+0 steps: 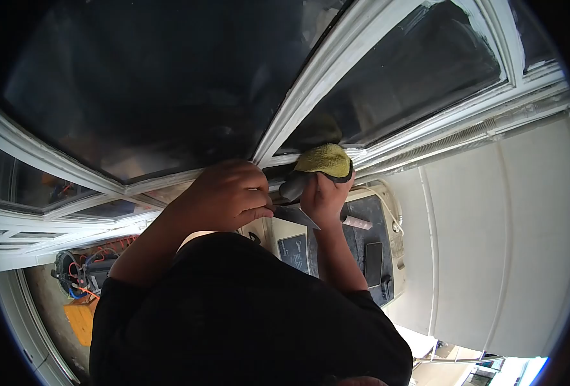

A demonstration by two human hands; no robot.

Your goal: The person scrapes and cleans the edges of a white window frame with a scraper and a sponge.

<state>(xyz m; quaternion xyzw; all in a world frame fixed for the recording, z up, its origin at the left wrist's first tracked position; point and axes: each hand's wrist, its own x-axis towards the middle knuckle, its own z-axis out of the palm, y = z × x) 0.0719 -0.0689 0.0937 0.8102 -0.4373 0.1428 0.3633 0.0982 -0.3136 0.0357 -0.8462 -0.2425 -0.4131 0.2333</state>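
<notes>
My left hand [230,193] is closed at the joint of the white window frame [311,96], and a flat metal scraper blade [298,216] sticks out from its fingers toward my other hand. My right hand [323,196] grips a yellow cloth [327,159] pressed against the frame's lower rail. A dark grey rounded handle [291,186] lies between the two hands; I cannot tell which hand holds it. My black shirt [246,315] fills the bottom of the view.
Dark glass panes [143,77] sit on either side of the frame bar. A beige appliance with a dark top panel [368,251] stands beyond my hands, with a white tube [357,222] on it. Orange cables and tools [89,273] lie at lower left. A white wall [491,231] is at right.
</notes>
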